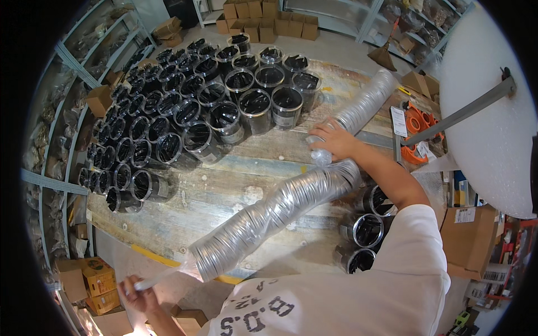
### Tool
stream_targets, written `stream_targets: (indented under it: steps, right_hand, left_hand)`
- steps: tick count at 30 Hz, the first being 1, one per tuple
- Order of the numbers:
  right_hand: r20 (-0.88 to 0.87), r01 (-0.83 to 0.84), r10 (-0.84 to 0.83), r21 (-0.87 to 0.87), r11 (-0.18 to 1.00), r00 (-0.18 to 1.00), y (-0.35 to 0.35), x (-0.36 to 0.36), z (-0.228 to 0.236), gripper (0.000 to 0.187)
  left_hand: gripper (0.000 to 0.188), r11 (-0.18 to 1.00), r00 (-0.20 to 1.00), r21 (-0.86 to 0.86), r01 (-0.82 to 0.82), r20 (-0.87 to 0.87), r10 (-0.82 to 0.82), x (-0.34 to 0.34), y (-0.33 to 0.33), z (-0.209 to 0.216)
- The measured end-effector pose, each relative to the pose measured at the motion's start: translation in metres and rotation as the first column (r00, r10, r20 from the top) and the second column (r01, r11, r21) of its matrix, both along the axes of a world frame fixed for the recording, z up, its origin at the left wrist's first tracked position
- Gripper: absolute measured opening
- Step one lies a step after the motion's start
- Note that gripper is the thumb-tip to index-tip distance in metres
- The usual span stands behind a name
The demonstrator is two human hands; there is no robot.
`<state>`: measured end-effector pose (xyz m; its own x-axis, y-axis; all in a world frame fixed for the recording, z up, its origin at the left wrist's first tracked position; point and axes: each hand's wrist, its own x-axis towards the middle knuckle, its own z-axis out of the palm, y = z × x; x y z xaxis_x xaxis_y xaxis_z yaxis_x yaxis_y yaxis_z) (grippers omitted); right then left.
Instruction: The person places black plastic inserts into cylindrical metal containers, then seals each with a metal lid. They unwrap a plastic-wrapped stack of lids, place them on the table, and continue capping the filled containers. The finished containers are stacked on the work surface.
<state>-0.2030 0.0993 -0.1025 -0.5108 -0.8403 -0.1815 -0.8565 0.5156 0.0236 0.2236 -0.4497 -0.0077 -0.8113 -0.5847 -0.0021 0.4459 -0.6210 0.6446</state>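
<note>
The left hand [139, 295] pinches the plastic tail [163, 275] of the near silvery stack [272, 211], the right hand [335, 140] clasps the far stack [367, 102]; hard tugging could tear that tail.

Bright light, glare on silvery stacks [274, 204], fisheye-curved edges, black corners

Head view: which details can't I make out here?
All in the head view:
Far clear stack: near end partly covered by right hand.
Right-side tubs: partly hidden by right arm and white shirt.
Rear tubs: lower walls hidden by nearer tubs.
Shelves at left: goods too small to identify, some cut off by the round picture edge.
</note>
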Motion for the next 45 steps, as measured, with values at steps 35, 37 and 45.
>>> stream_targets:
  steps: [35,37,45]
  right_hand:
    - [0.239,0.333,-0.247,-0.451,0.828,0.939,-0.246,0.218,-0.027,0.080]
    - [0.183,0.452,-0.422,-0.515,0.728,0.888,-0.197,0.209,-0.022,0.079]
    - [0.194,0.272,-0.252,-0.085,0.959,0.948,-0.277,0.249,0.004,0.114]
  left_hand:
    - [0.066,0.313,0.586,-0.937,0.158,0.344,0.733,-0.051,-0.071,-0.164]
    - [0.082,-0.047,0.849,-0.963,0.266,0.211,0.485,-0.058,-0.032,-0.113]
    - [0.099,-0.661,0.802,-0.622,0.420,0.595,-0.050,-0.113,0.009,-0.119]
